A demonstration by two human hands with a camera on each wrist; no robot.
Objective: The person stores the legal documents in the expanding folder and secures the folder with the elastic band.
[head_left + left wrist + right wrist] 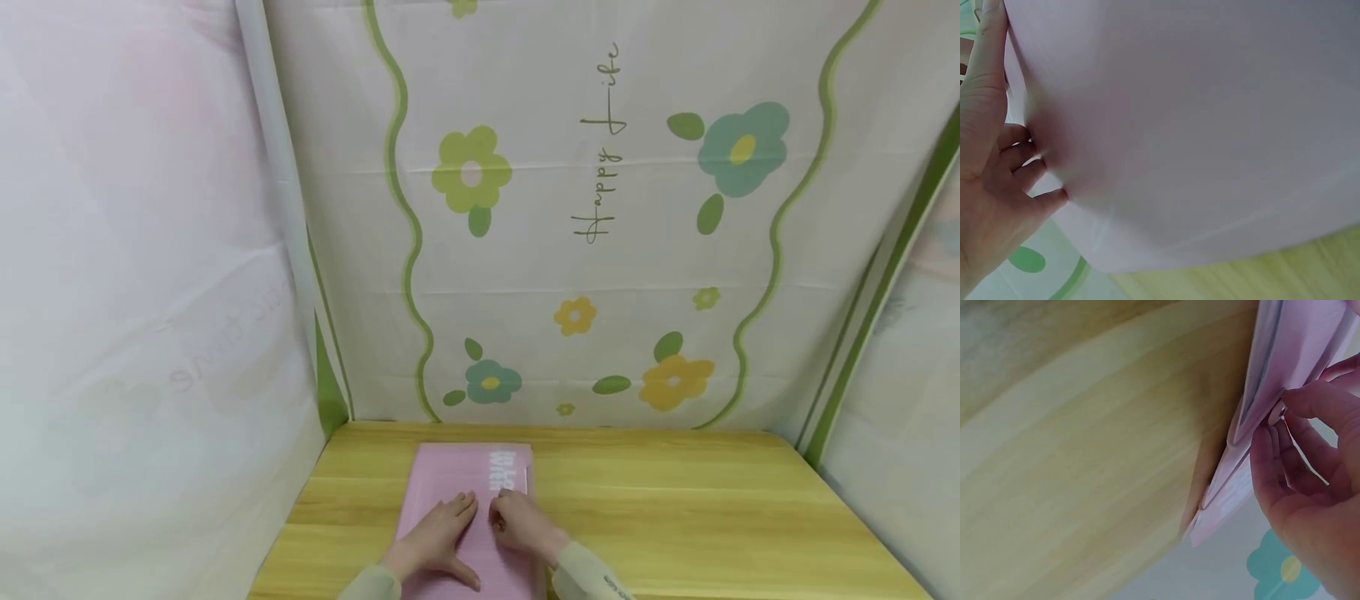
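A flat pink cardboard box with white lettering lies at the front of the table, overlapped by both hands. My left hand rests on its top with fingers straight and thumb spread. In the left wrist view, the left fingertips press against the pale pink surface. Close by, my right hand is curled over the box near its right edge. Its thumb and index finger pinch a small, round, pale piece with a dark mark, right beside the layered box edge. What this piece is, I cannot tell.
The wooden table extends to the right of the box and a little to its left. White flowered curtains hang behind the table and at both sides, close to its edges.
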